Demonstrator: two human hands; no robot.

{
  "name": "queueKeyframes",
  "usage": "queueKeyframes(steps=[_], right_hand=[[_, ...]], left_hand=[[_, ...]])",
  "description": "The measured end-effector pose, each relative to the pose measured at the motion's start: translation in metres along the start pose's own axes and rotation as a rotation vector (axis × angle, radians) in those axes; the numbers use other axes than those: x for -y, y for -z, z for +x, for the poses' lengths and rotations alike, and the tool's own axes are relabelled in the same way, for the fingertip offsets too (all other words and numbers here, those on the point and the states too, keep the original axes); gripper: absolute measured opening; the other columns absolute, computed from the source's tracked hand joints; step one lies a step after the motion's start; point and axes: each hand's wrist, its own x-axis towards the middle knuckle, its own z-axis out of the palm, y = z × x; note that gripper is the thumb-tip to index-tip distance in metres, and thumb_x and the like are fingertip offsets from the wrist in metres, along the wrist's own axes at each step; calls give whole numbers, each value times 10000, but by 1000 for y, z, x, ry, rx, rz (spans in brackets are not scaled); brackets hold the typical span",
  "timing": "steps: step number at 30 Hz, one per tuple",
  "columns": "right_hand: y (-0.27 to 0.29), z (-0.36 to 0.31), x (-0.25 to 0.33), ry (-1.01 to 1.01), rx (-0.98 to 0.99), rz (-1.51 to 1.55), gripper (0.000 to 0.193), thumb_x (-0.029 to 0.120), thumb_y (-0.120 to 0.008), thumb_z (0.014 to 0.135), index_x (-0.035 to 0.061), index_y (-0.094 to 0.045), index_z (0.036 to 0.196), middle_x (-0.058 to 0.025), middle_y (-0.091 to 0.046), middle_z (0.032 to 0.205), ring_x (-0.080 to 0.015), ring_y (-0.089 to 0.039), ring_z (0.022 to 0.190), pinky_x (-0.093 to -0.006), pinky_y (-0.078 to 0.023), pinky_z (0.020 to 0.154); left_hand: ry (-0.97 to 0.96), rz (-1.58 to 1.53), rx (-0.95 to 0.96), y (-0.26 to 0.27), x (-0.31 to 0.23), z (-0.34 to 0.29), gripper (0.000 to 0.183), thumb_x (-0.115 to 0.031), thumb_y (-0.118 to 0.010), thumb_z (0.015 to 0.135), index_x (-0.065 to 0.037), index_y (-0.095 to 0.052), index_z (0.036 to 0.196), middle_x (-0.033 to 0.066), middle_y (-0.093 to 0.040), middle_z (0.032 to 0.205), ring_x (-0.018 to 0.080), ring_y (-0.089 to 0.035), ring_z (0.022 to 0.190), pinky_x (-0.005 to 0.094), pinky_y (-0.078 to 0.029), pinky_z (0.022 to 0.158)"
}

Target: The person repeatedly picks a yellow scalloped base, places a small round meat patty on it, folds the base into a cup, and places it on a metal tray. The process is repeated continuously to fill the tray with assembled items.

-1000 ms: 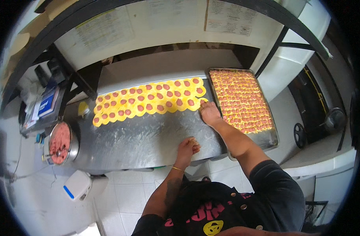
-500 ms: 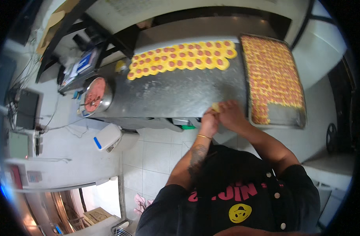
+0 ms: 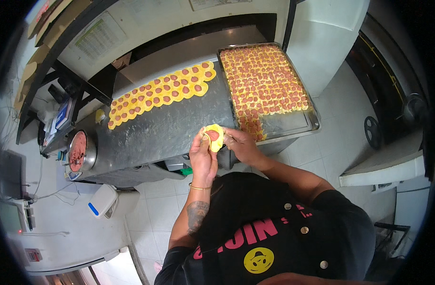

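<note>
At the left end of the bench (image 3: 160, 137) we see one round metal bowl (image 3: 79, 151), filled with a pinkish-red minced filling that reaches close to its rim. Behind it, off the bench's left corner, stands one scale (image 3: 60, 118) with a blue panel.

Along the back edge of the bench lies a band of yellow wrappers (image 3: 163, 90), each a round disc with one red dab of filling in its middle. They overlap in about three rows running from the left rear toward the tray — we cannot count them exactly, but there are several dozen.

In front of the bench's near edge, both of our hands meet over one wrapper (image 3: 213, 137). Our left hand (image 3: 203, 154) cups it from below, fingers curled up around its edge, and the dab of filling shows on its open face. Our right hand (image 3: 238, 145) touches the wrapper's right side with fingers bent close together, pinching at the rim; how tightly, we cannot tell.

At the right end sits one rectangular metal tray (image 3: 298, 124), overhanging the bench's right edge. It holds finished pieces (image 3: 262, 78), packed in tight rows across its far two thirds — far too many and too small to count. A narrow column of them runs down the tray's left side toward the near edge, and the near right part shows bare metal.
</note>
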Motion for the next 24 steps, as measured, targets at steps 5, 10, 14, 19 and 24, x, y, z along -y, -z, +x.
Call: queueKeyframes(steps=[5,10,14,19,24], right_hand=[[-8,2,9,48,-130,-45,316,149,-625,1022,-40,-673,1270,-64,-730,1067,-100,-656,973,-289,-539,875],[-22,11,6,48,-220,257,310,136,-608,1024,-50,-600,1272,-88,-707,1095,-119,-648,1003,-293,-534,875],[-36,4,21,127,-90,249,253,155,-625,1007,-13,-599,1195,-69,-685,1055,-109,-631,974,-292,-527,842],[-73,12,42,119,-81,123,233,146,-669,979,-22,-644,1138,-32,-696,954,-79,-635,913,-272,-537,818],[-105,18,47,112,15,8,224,93,-644,1014,-31,-680,1196,-22,-692,988,-68,-634,896,-252,-535,787]], left_hand=[[-81,183,0,-5,3,-9,224,-35,-542,1050,35,-633,1242,117,-684,1216,206,-659,1105,353,-518,1023],[-186,361,17,2,-5,-16,180,-30,-557,1041,37,-684,1150,126,-704,1209,213,-667,1130,344,-552,998],[-106,144,44,10,-39,-17,217,-45,-576,1043,24,-636,1241,136,-674,1267,254,-662,1183,391,-565,1024],[-138,122,6,21,-73,-21,207,-15,-606,1022,32,-656,1217,128,-703,1172,176,-700,1023,275,-609,856],[-96,55,146,63,-97,-17,217,-7,-600,1015,28,-656,1222,127,-692,1204,225,-684,1097,363,-566,982]])
